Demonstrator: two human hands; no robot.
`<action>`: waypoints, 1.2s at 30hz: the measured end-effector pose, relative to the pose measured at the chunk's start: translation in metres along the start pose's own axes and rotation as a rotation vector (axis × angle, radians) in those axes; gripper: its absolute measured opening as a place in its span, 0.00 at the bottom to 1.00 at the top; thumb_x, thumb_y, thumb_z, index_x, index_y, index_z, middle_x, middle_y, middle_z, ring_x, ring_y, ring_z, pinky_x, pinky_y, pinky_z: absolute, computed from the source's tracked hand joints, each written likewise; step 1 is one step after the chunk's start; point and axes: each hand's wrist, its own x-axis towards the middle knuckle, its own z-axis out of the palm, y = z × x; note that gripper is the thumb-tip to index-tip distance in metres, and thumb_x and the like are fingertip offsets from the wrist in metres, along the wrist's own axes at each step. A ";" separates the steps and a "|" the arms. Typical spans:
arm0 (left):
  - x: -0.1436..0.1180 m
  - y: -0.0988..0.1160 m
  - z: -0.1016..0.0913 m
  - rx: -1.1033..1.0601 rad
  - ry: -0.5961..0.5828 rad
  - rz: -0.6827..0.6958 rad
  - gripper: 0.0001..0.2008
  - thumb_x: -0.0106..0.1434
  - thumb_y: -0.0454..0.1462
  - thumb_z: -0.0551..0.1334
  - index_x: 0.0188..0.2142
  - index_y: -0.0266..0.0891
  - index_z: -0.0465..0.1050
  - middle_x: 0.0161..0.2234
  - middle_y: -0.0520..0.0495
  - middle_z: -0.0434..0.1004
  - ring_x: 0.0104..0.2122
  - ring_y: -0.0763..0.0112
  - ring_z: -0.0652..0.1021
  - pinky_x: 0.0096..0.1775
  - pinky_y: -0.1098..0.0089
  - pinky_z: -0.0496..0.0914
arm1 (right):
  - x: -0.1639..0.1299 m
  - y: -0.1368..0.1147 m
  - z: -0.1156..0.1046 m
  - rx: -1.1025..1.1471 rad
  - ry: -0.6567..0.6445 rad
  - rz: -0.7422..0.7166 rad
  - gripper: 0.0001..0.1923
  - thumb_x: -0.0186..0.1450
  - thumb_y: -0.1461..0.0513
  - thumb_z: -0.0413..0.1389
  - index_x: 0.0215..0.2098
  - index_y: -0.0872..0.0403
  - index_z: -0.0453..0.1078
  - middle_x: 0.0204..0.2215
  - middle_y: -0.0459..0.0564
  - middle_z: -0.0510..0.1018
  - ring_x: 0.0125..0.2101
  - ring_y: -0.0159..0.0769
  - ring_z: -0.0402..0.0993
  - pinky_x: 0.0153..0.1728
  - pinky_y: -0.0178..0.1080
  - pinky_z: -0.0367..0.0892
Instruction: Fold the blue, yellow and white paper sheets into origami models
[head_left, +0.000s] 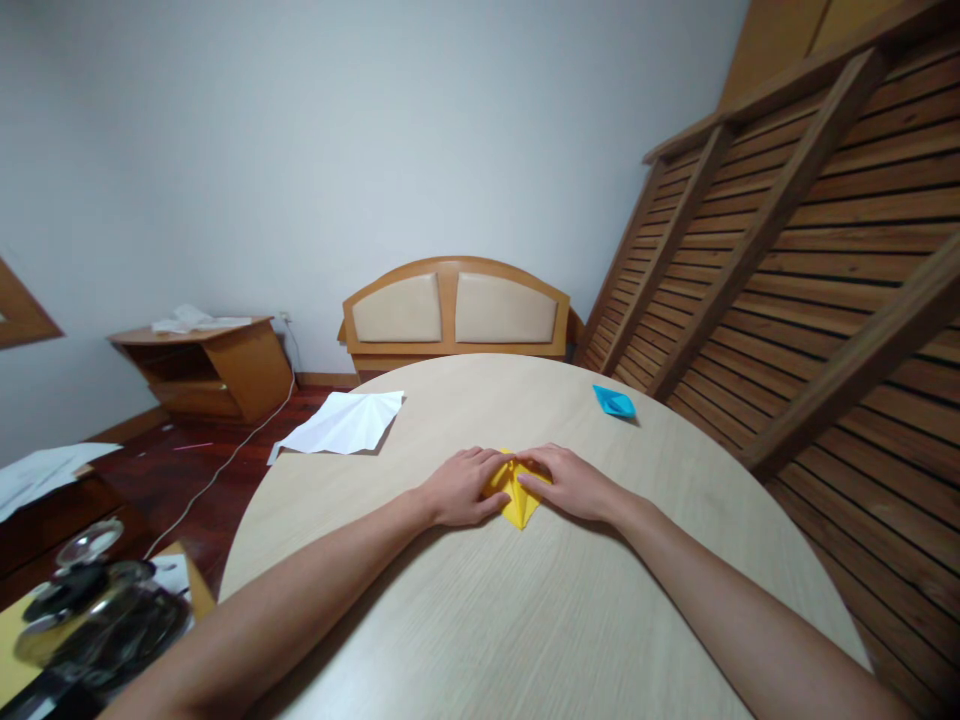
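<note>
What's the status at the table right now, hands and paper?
Left hand and right hand both pressing flat on the yellow folded paper. Blue folded paper and white sheets lie apart on the table, none obstructing.

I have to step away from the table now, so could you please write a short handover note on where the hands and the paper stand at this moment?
Left hand: flat on the left side of the yellow folded paper, pressing it down.
Right hand: flat on its right side, fingers meeting the left hand's over the top.
The paper lies on the round wooden table, folded with a point towards the person.
Done: a blue paper boat sits further right.
Left: the yellow piece is only part-folded; white folded paper waits at the far-left edge.
</note>
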 end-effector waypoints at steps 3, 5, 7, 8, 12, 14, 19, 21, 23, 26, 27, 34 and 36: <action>0.000 0.001 -0.001 -0.029 0.021 -0.030 0.28 0.63 0.42 0.61 0.61 0.38 0.60 0.54 0.38 0.72 0.52 0.55 0.74 0.55 0.57 0.67 | 0.000 -0.002 0.000 0.009 0.010 0.027 0.17 0.68 0.55 0.54 0.52 0.52 0.73 0.46 0.54 0.80 0.45 0.44 0.74 0.48 0.45 0.67; 0.000 0.002 -0.001 -0.061 0.036 -0.060 0.29 0.62 0.43 0.61 0.61 0.39 0.60 0.53 0.39 0.72 0.51 0.56 0.74 0.53 0.58 0.68 | 0.000 -0.003 0.001 0.025 0.023 0.046 0.18 0.68 0.54 0.54 0.52 0.53 0.73 0.46 0.54 0.80 0.45 0.44 0.75 0.48 0.44 0.67; 0.000 0.004 0.000 -0.102 0.056 -0.095 0.27 0.63 0.43 0.61 0.60 0.39 0.60 0.53 0.40 0.73 0.50 0.58 0.75 0.52 0.60 0.69 | 0.000 -0.003 0.001 0.042 0.032 0.066 0.19 0.68 0.53 0.54 0.53 0.53 0.72 0.47 0.55 0.79 0.45 0.44 0.75 0.47 0.44 0.67; 0.000 0.004 0.000 -0.124 0.069 -0.118 0.26 0.64 0.43 0.60 0.60 0.39 0.61 0.52 0.40 0.73 0.49 0.58 0.76 0.52 0.61 0.69 | 0.000 -0.003 0.002 0.045 0.034 0.076 0.20 0.68 0.53 0.54 0.53 0.54 0.73 0.47 0.55 0.79 0.45 0.44 0.75 0.47 0.43 0.67; 0.002 0.006 0.003 -0.220 0.134 -0.249 0.22 0.66 0.43 0.59 0.57 0.38 0.64 0.48 0.41 0.76 0.45 0.61 0.77 0.48 0.63 0.71 | 0.000 -0.004 0.003 0.042 0.031 0.098 0.19 0.67 0.52 0.55 0.50 0.54 0.74 0.45 0.56 0.80 0.44 0.44 0.75 0.46 0.43 0.68; 0.003 0.006 0.003 -0.257 0.158 -0.302 0.21 0.66 0.43 0.58 0.56 0.37 0.66 0.44 0.42 0.78 0.42 0.63 0.78 0.45 0.64 0.72 | 0.000 -0.004 0.003 0.053 0.027 0.098 0.18 0.67 0.52 0.55 0.49 0.54 0.74 0.44 0.55 0.80 0.42 0.43 0.75 0.44 0.42 0.68; 0.005 0.006 0.001 -0.310 0.166 -0.331 0.17 0.67 0.42 0.58 0.53 0.37 0.68 0.39 0.44 0.79 0.36 0.66 0.78 0.39 0.67 0.72 | 0.000 -0.004 0.002 0.078 0.016 0.094 0.16 0.66 0.55 0.56 0.47 0.55 0.74 0.42 0.55 0.80 0.41 0.42 0.75 0.43 0.42 0.68; 0.005 0.006 -0.001 -0.336 0.153 -0.322 0.16 0.67 0.41 0.58 0.52 0.38 0.68 0.40 0.44 0.79 0.36 0.66 0.79 0.39 0.67 0.72 | 0.000 -0.005 0.000 0.093 0.005 0.088 0.15 0.66 0.57 0.56 0.47 0.54 0.74 0.42 0.55 0.80 0.41 0.42 0.75 0.43 0.41 0.68; 0.004 0.004 -0.004 -0.359 0.130 -0.293 0.16 0.67 0.41 0.58 0.52 0.38 0.68 0.40 0.44 0.80 0.37 0.66 0.79 0.40 0.67 0.72 | -0.001 -0.004 -0.002 0.122 -0.014 0.080 0.15 0.65 0.59 0.55 0.48 0.54 0.74 0.43 0.54 0.80 0.41 0.41 0.75 0.43 0.41 0.68; 0.002 -0.001 -0.007 -0.397 0.095 -0.242 0.15 0.67 0.40 0.58 0.52 0.38 0.68 0.42 0.43 0.80 0.38 0.66 0.79 0.42 0.66 0.72 | -0.003 -0.003 -0.005 0.168 -0.048 0.059 0.17 0.64 0.63 0.54 0.51 0.54 0.73 0.45 0.53 0.79 0.41 0.40 0.75 0.43 0.39 0.68; 0.001 -0.003 -0.007 -0.410 0.081 -0.230 0.15 0.67 0.39 0.58 0.52 0.38 0.68 0.43 0.43 0.80 0.39 0.66 0.79 0.42 0.67 0.73 | -0.003 -0.002 -0.006 0.176 -0.058 0.048 0.18 0.63 0.64 0.53 0.52 0.54 0.73 0.45 0.53 0.79 0.41 0.39 0.75 0.43 0.39 0.68; -0.003 -0.009 -0.018 -0.369 -0.019 -0.144 0.17 0.65 0.35 0.58 0.53 0.36 0.69 0.45 0.42 0.80 0.40 0.67 0.79 0.43 0.67 0.72 | -0.006 0.005 -0.010 0.122 -0.078 0.049 0.14 0.59 0.67 0.55 0.42 0.54 0.76 0.39 0.51 0.80 0.36 0.37 0.74 0.39 0.37 0.67; -0.003 -0.009 -0.021 -0.342 -0.039 -0.137 0.14 0.65 0.36 0.58 0.49 0.36 0.72 0.44 0.42 0.80 0.39 0.67 0.79 0.43 0.68 0.72 | -0.006 0.006 -0.011 0.092 -0.073 0.043 0.11 0.59 0.66 0.55 0.39 0.54 0.76 0.37 0.51 0.80 0.36 0.37 0.74 0.39 0.37 0.66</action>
